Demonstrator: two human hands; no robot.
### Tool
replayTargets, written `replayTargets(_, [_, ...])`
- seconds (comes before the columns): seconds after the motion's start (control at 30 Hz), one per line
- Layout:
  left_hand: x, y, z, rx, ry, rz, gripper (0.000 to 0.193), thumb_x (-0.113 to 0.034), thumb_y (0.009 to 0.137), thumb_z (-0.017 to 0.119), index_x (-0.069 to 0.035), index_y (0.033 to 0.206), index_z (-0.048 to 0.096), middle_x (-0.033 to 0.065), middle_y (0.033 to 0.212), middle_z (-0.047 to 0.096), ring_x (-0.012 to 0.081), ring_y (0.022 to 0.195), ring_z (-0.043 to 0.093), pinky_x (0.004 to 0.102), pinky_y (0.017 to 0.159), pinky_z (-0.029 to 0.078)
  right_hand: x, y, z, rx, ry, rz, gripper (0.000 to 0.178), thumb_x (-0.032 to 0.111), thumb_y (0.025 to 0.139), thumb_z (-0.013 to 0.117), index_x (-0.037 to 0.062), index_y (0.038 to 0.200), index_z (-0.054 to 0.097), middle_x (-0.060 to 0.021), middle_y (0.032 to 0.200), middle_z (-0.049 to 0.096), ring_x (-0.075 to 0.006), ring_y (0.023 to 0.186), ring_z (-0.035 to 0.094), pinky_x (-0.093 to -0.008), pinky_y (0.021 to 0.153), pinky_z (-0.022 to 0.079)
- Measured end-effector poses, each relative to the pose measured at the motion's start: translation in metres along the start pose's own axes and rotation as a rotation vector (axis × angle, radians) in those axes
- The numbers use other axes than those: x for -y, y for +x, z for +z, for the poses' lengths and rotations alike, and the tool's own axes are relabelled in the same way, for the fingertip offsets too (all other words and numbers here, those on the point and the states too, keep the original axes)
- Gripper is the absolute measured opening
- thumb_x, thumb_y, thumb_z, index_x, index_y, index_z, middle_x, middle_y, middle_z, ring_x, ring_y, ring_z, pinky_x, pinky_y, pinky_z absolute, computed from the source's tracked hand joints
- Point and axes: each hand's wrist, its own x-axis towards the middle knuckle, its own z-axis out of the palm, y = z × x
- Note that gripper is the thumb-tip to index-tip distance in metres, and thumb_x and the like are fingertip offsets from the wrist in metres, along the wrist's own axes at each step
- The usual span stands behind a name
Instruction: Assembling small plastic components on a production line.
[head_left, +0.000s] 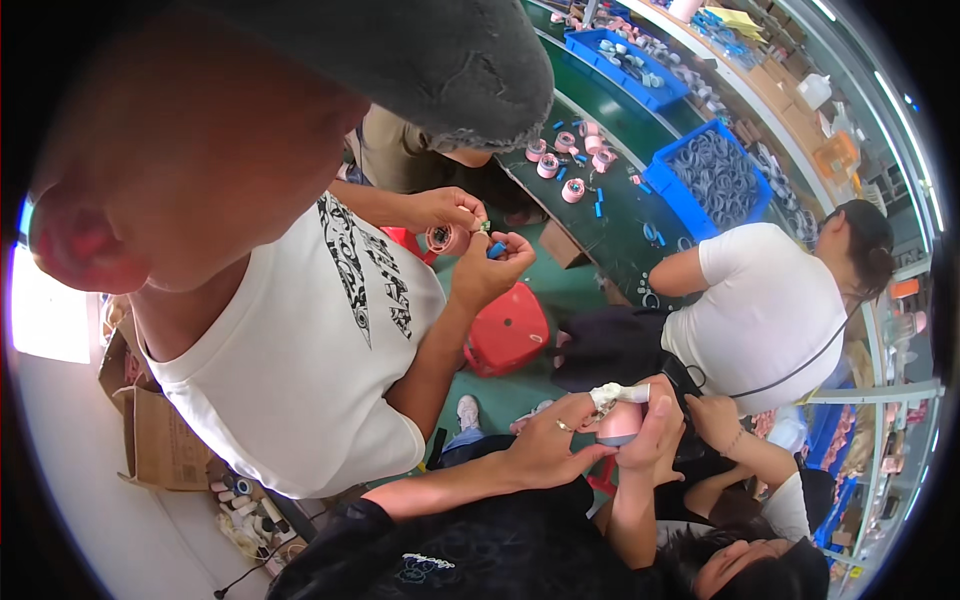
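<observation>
Between my two hands is a rounded pink housing with a grey lower band [619, 426]. My left hand [556, 442], with a ring on one finger, is closed on its left side. My right hand [655, 428] wraps round the right side. A crumpled white sleeve that looks like a finger cot [618, 394] lies across the top of the housing; I cannot tell for certain which finger it covers. My fingers hide part of the housing.
On my left, a co-worker in a white shirt [290, 360] holds a pink round part [447, 238] and a blue cylinder [496, 250]. A red stool [508, 328] stands ahead. Pink parts [573, 190] and a blue bin [660, 190] lie on the green bench. Other people sit at right.
</observation>
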Motion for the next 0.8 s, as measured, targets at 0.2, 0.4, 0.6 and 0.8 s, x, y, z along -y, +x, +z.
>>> replayTargets(0.2, [0.001,0.007,-0.007,-0.129,0.027,0.167,0.074,-0.019,0.078,0.084,0.000,0.140,0.048,0.0164,0.115,0.064,0.0283,0.098,0.067,0.0354,0.086,0.053,0.014,0.001,0.026,-0.228,0.514,0.413,0.056,0.039,0.104,0.028,-0.0032,0.085,0.059,-0.0082,0.081,0.058,-0.0159,0.074,0.057,-0.0286,0.066,0.045])
replayTargets(0.4, [-0.001,-0.001,-0.004,-0.048,0.009,-0.010,0.071,-0.021,0.079,0.084,0.001,0.137,0.051,0.0158,0.115,0.065,0.0263,0.104,0.067,0.0343,0.089,0.053,-0.010,-0.005,0.021,-0.170,0.552,0.319,0.056,0.039,0.105,0.027,-0.0027,0.085,0.058,-0.0082,0.079,0.056,-0.0160,0.069,0.056,-0.0287,0.066,0.046])
replayTargets(0.6, [0.019,0.000,-0.003,-0.208,-0.208,0.145,0.078,-0.014,0.082,0.083,0.001,0.143,0.036,0.0160,0.130,0.058,0.0218,0.119,0.059,0.0352,0.100,0.048,0.011,0.000,0.046,-0.315,0.770,0.572,0.050,0.041,0.104,0.032,0.0008,0.098,0.061,-0.0123,0.089,0.066,-0.0205,0.080,0.065,-0.0314,0.075,0.052])
replayTargets(0.8, [0.014,-0.004,-0.006,-0.175,-0.167,0.099,0.083,-0.012,0.080,0.084,0.002,0.144,0.032,0.0176,0.134,0.052,0.0233,0.126,0.053,0.0368,0.104,0.045,0.022,0.008,0.054,-0.332,0.981,0.590,0.046,0.038,0.101,0.036,0.0004,0.095,0.062,-0.0148,0.082,0.067,-0.0235,0.073,0.065,-0.0346,0.071,0.054])
